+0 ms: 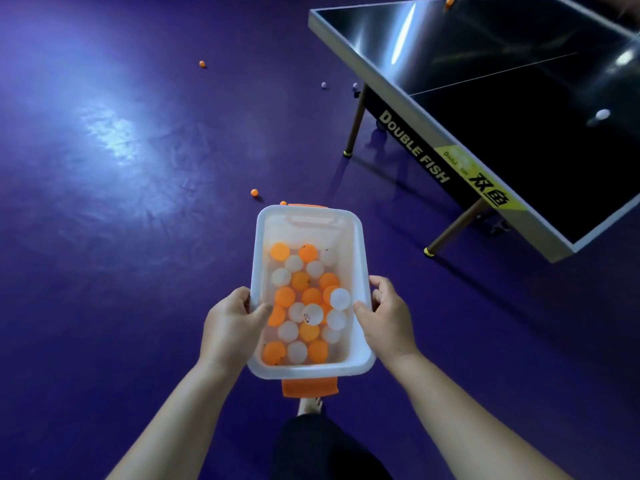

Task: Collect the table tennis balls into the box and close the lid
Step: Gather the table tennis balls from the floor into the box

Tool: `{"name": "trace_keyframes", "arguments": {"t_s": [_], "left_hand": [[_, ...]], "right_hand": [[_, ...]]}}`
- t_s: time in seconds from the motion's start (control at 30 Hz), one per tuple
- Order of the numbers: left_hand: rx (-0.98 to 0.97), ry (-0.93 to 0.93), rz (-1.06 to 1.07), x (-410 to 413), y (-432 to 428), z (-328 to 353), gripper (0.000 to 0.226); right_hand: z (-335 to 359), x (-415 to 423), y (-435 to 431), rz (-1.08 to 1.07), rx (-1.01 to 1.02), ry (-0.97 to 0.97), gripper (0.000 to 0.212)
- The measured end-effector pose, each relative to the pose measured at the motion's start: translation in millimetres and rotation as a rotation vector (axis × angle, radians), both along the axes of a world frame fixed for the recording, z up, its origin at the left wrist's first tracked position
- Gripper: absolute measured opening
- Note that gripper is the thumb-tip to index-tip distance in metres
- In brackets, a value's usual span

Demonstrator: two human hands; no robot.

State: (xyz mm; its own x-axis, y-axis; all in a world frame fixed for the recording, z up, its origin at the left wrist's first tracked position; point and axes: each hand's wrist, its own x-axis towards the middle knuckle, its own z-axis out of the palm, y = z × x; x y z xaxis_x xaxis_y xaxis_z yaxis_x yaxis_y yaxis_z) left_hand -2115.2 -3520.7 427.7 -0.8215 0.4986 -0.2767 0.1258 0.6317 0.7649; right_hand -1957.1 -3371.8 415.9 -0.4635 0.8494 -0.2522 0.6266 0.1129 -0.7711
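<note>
I hold a translucent white plastic box (358, 244) with orange end latches in front of me, above the floor. My left hand (232, 323) grips its left rim and my right hand (386, 315) grips its right rim, thumbs inside. Several orange and white table tennis balls (300, 306) fill its bottom. No lid is on the box. Loose balls lie on the purple floor: an orange ball (254, 192) just beyond the box, another orange ball (283, 203) at its far rim, a far orange ball (202, 64), and two white balls (324, 85) near the table leg.
A black table tennis table (519, 74) marked DOUBLE FISH stands at the right, with a white ball (603, 114) and an orange ball (450, 0) on top. Its legs (355, 128) reach the purple floor (104, 202). My foot shows below the box.
</note>
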Motion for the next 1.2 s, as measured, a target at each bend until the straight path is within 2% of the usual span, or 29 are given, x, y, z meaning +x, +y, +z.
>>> {"name": "trace_keyframes", "arguments": {"t_s": [0.2,0.43,0.77,1.0,1.2], "left_hand": [[-0.012,0.036,0.033,-39,85,-5,0.033],[-0.051,0.038,0.132,-108,141,-17,0.034],[-0.107,0.056,0.180,-274,222,-26,0.037],[-0.136,0.058,0.207,-380,281,-23,0.036],[-0.191,0.076,0.293,-464,339,-36,0.030]], "right_hand": [[10,-49,95,0.049,0.011,0.018,0.035],[1,-135,165,0.165,0.022,-0.015,0.035],[-15,-306,247,0.200,-0.035,-0.035,0.031],[-20,-410,308,0.277,-0.022,-0.132,0.046],[-39,-471,399,0.223,-0.042,-0.150,0.021]]}}
